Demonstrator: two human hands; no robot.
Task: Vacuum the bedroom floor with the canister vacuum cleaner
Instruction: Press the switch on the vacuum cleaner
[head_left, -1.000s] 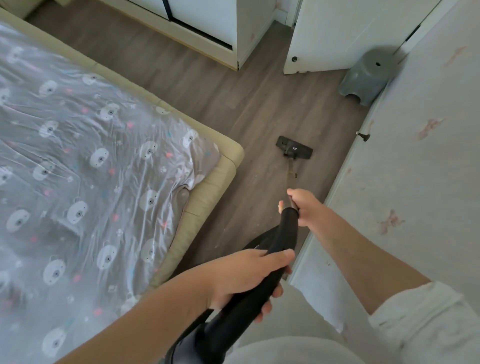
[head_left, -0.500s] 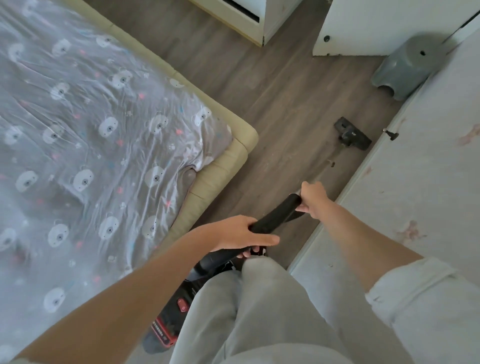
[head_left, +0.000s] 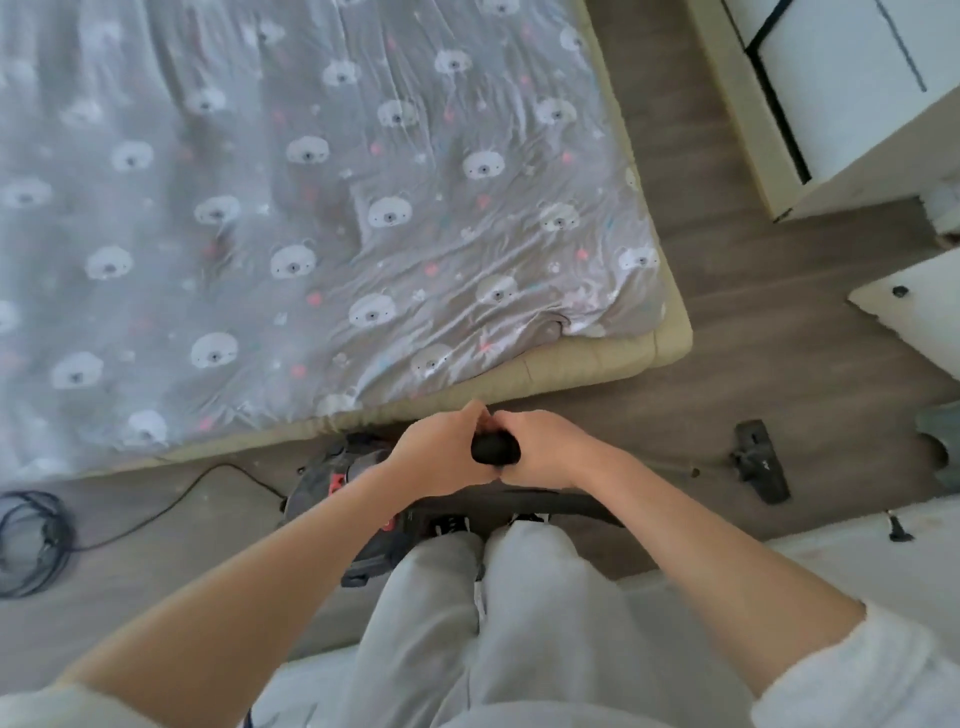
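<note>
- At the near edge of the floor, grey wood-look planks: the person's legs in pale grey trousers stand on it, a pale wall panel or board running along the bottom right.
- Just beyond the feet, the canister vacuum sits on the floor against the bed's near edge; dark body with red marks, largely hidden by the left forearm and leg.
- Both hands meet above it around a black hose end. Left hand curls its fingers round the left side of it; right hand wraps the right side, thumbs touching. Only a small dark patch of the hose end shows between them.
- A black tube runs right from under the right wrist, low over the floor; its join with the hose is covered.
- Right of the hands, well apart, the black floor head lies on the floor near the right edge.
- Left edge of floor: a black cord in a loose coil, one strand trailing to the canister.
- Further off, the bed, grey bear-print sheet rumpled over a beige mattress.
- Top right corner: white cabinet, cut off by the frame; picture soft throughout.
</note>
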